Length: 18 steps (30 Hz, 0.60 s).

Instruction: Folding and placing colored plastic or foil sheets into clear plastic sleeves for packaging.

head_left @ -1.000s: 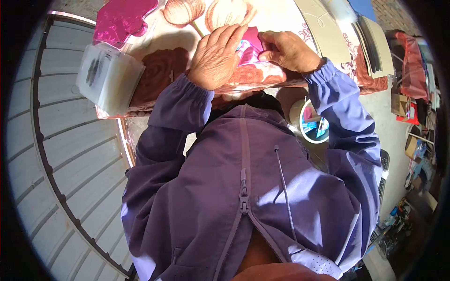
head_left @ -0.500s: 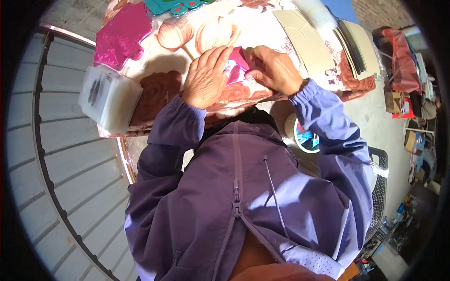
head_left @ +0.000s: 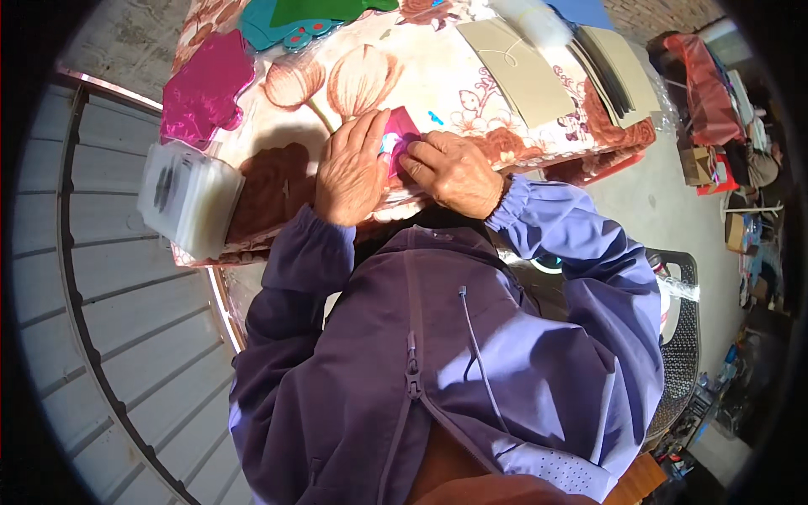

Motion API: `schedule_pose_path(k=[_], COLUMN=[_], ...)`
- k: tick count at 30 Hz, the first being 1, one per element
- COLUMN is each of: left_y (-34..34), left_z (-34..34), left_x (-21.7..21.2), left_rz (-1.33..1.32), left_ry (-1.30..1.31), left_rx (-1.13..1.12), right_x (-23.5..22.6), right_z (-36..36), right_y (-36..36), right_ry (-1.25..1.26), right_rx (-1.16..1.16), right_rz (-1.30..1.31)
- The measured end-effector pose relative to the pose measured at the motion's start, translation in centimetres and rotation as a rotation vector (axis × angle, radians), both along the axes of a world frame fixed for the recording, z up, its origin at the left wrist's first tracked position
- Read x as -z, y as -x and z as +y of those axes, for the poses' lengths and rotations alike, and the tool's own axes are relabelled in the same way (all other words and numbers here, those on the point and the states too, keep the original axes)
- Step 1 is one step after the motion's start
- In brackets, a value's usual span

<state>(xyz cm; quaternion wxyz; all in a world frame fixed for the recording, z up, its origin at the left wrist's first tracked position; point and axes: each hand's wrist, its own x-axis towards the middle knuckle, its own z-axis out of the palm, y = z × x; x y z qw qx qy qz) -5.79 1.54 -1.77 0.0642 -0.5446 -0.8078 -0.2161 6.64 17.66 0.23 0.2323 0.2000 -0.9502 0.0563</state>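
A small shiny pink foil piece (head_left: 402, 124) lies on the flowered tablecloth near the table's front edge, partly covered by my hands. My left hand (head_left: 352, 172) rests flat along its left side, fingers stretched forward. From the right, my right hand (head_left: 459, 175) has its fingers curled and pressed together on the foil's right edge. A bit of light blue and white shows on the foil between the hands. Just beyond my right hand is a small blue scrap (head_left: 435, 118) on the cloth.
A stack of clear plastic sheets (head_left: 187, 202) stands at the left table edge. Behind it lies a large magenta foil shape (head_left: 206, 88), with green and teal shapes (head_left: 295, 23) farther back. Beige cards (head_left: 518, 71) and a card stack (head_left: 619, 76) lie right. A chair (head_left: 680, 353) stands beside me.
My right hand has moved left toward my left hand and its fingers have shifted on the foil. The blue scrap on the cloth has come into sight. The whole view has shifted slightly.
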Motion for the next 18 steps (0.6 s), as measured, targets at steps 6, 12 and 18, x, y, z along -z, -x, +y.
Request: schedule_pose_path(k=[6,12,18], left_y=[-2.2,-2.6,-2.6], left_z=[-0.9,-1.2,-1.1], left_x=[-0.7,-0.2,-2.4], left_rz=[0.000,-0.033,0.033], left_ry=[-0.006,-0.061,-0.356], left_rx=[-0.002,-0.038,0.032], right_x=[1.6,2.3,0.9], right_z=[-0.9,-0.6,-0.9], right_y=[-1.8,-1.7,-1.4], right_ry=[0.025,0.037,0.129], right_rx=[0.033,0.010,0.086], right_rz=[0.078,0.209,0.181])
